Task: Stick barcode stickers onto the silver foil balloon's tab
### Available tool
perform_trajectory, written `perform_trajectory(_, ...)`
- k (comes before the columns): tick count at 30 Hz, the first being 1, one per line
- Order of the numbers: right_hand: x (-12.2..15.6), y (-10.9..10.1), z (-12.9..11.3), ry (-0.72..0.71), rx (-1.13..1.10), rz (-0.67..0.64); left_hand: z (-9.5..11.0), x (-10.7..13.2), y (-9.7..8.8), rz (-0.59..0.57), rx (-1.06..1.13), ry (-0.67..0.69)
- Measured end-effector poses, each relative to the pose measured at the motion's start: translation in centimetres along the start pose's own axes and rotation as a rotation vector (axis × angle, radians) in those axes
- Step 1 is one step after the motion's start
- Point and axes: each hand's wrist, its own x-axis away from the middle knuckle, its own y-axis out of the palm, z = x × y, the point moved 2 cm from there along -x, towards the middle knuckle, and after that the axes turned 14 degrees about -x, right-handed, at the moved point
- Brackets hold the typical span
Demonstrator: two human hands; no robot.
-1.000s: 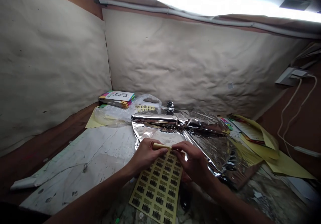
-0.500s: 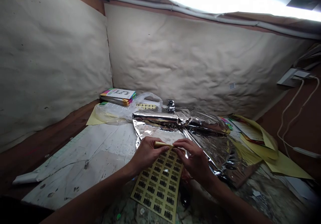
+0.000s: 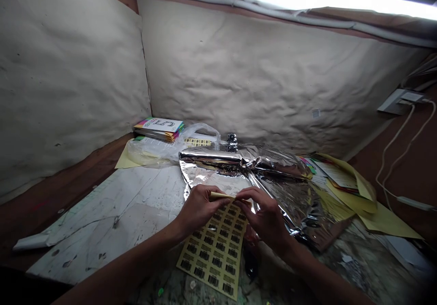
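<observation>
Both my hands sit at the top edge of a yellow sheet of barcode labels (image 3: pixel 213 250), which hangs down towards me over the bench. My left hand (image 3: pixel 198 209) pinches a curled-over yellow strip (image 3: pixel 221 195) along that edge. My right hand (image 3: pixel 264 218) grips the strip's other end, with its fingers bent over the sheet. Behind my hands lies a crumpled sheet of silver foil (image 3: pixel 218 175), and the sheet's upper corners rest against it. My hands hide part of the top label rows.
A scratched white board (image 3: pixel 112 223) lies to the left. At the back stand a plastic bag (image 3: pixel 150 152) and a stack of colourful booklets (image 3: pixel 159 129). Yellow papers (image 3: pixel 348 200) lie to the right. Paper-covered walls (image 3: pixel 256 68) rise behind, with a white cable (image 3: pixel 396 168) on the right.
The view has tilted slightly, bringing the label sheet's lower end fully into view. My hands still hold the curled strip, with little movement between them.
</observation>
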Motion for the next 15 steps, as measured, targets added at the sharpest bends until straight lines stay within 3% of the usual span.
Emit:
perform_trajectory(7, 0.0, 0.1, 0.3, -0.047, 0.02, 0.021, -0.4, -0.1, 0.2, 0.01, -0.007, -0.052)
perform_trajectory(11, -0.1, -0.4, -0.8, -0.107, 0.024, -0.033, -1.4, -0.6, -0.2, -0.051, 0.094, -0.167)
perform_trajectory(15, -0.6, -2.7, -1.6, 0.038, -0.163, -0.058, -2.5, -1.0, -0.9, -0.188, 0.236, -0.299)
